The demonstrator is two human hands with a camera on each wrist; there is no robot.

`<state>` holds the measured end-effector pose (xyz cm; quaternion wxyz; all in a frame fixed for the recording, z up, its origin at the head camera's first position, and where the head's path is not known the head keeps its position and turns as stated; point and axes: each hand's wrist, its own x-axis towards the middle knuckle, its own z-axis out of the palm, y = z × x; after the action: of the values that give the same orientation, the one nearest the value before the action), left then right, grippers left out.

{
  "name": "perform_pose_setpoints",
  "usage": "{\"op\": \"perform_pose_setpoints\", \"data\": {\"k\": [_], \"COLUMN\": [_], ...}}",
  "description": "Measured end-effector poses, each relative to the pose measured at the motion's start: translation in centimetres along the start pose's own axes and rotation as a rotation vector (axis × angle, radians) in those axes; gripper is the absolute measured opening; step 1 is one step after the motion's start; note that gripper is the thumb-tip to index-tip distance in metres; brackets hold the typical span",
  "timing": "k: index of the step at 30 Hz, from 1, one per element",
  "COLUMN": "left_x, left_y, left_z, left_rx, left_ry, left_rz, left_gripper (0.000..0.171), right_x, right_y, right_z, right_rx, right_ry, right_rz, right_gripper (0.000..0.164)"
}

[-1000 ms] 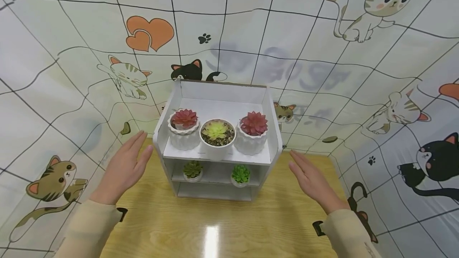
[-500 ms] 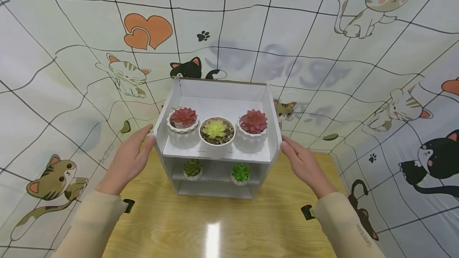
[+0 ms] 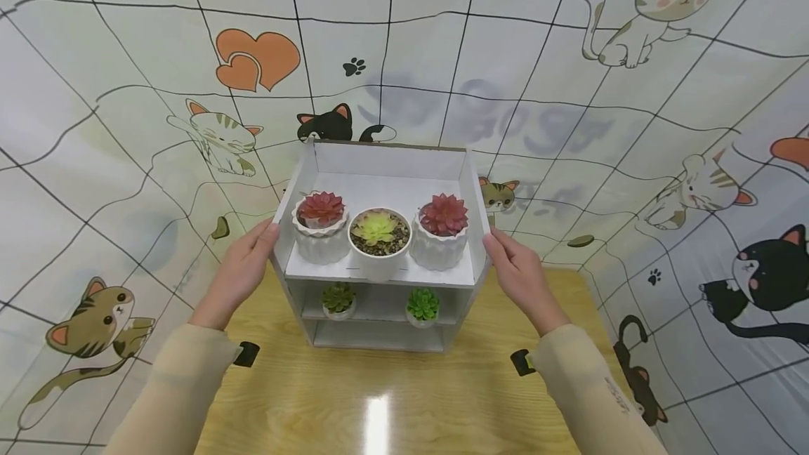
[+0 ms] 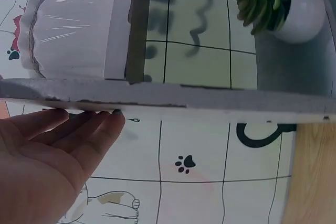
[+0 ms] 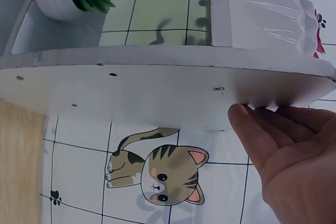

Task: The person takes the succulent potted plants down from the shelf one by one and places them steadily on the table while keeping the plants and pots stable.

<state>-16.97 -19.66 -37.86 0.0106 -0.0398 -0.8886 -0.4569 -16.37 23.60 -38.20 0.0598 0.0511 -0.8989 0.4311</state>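
A small white display shelf stands on the table, centred in the head view. My left hand touches its left side panel near the top tier; the left wrist view has those fingertips against the panel's outer face. On the opposite side, my right hand presses its fingertips to the right panel. Neither hand's fingers curl round the board. The top tier holds a red potted succulent, a yellow-green one and another red one. Below sit a dark green succulent and a bright green succulent.
The wood-grain table extends in front of the shelf. Close behind it hangs a white, grid-lined cat-print cloth, which also covers the left and right sides. A dark wrist device shows at the left cuff.
Both hands have moved inward from beside the shelf, and their fingers now rest against its two side panels. The shelf and its succulents show no clear movement of their own.
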Motion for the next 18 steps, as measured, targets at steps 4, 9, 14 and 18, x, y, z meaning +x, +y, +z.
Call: {"op": "perform_pose_setpoints", "data": {"k": [4,9,14,18], "left_x": [0.19,0.37,0.39,0.5], "left_y": [-0.01,0.13,0.2,0.66], "left_z": [0.12,0.05,-0.02,0.26], "left_rx": [-0.095,-0.213,-0.277,-0.315], "left_ry": [-0.014,-0.045,-0.075,-0.072], "left_rz": [-0.041,-0.075,-0.098,-0.137], "left_gripper": [0.072,0.072,0.071,0.068], "right_x": [0.13,0.3,0.42,0.34], "right_y": [-0.22,-0.43,-0.58,-0.52], "right_z": [0.15,0.52,0.6,0.37], "right_rx": [0.023,0.039,0.045,0.079], "right_ry": [0.021,0.027,0.018,0.022], "right_rz": [0.008,0.022,0.04,0.05], "right_gripper": [0.057,0.055,0.056,0.056]}}
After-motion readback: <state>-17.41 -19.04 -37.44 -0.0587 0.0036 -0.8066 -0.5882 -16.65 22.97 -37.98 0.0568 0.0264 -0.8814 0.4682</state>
